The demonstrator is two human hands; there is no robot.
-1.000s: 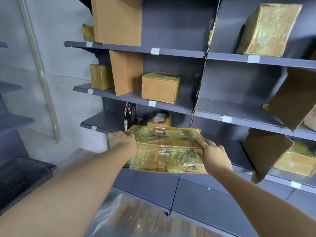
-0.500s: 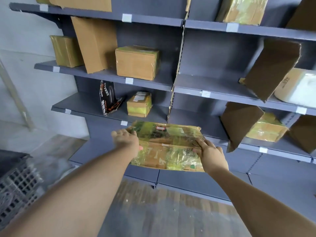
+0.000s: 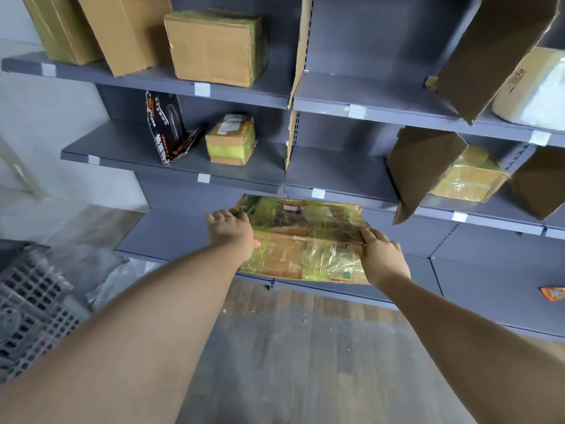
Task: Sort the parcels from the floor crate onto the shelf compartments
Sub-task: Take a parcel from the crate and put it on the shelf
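I hold a flat cardboard parcel [image 3: 305,237] wrapped in yellowish clear tape, level, in front of the grey shelf unit [image 3: 171,243]. My left hand [image 3: 230,232] grips its left edge and my right hand [image 3: 380,255] grips its right edge. The parcel hangs over the front edge of the lowest shelf board, just below the second board [image 3: 336,175]. Its underside is hidden. The dark plastic floor crate [image 3: 27,304] sits at the far left on the floor.
Upper compartments hold taped boxes: a small one [image 3: 230,139] beside a black packet [image 3: 169,130], a larger box [image 3: 214,47], and a yellow-taped box [image 3: 467,175] at the right. Cardboard dividers [image 3: 422,166] lean between compartments. An orange packet [image 3: 553,293] lies at lower right. Wooden floor below.
My view has tilted down and drawn closer to the shelves. Both hands have lowered the parcel from the middle shelf level toward the lowest board, still gripping it.
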